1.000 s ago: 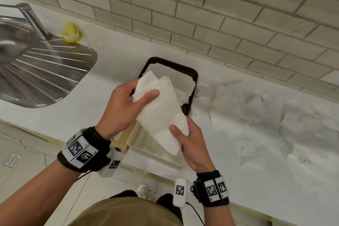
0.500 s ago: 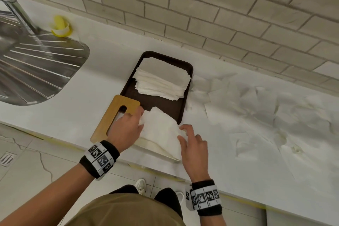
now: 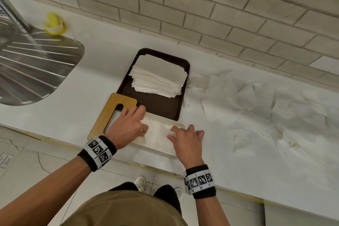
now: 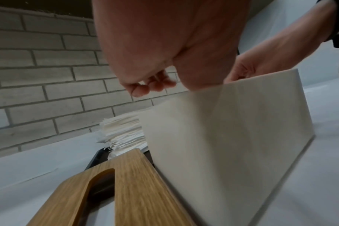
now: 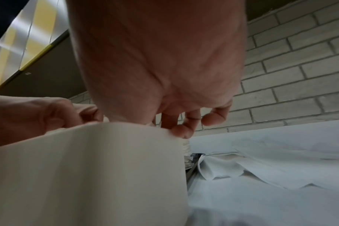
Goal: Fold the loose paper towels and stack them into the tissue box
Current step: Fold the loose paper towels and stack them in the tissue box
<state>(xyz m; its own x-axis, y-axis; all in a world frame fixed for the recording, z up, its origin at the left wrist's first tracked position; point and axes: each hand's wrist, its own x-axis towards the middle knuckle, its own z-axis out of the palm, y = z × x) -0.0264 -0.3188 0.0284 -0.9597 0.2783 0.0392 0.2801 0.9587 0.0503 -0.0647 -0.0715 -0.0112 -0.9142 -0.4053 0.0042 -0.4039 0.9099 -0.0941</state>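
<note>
A white tissue box stands at the counter's front edge, and its wall fills the left wrist view and the right wrist view. A folded paper towel lies inside it. My left hand rests on the towel's left end and my right hand on its right end, fingers spread flat. A stack of folded towels sits on a dark brown tray just behind the box. Loose paper towels are strewn over the counter to the right.
A wooden lid with a slot lies flat left of the box. A steel sink drainboard and a yellow object are at the far left. A brick wall runs along the back of the counter.
Both hands brought the folded towel down from in front of the tray into the tissue box. They now lie on top of it instead of holding it in the air.
</note>
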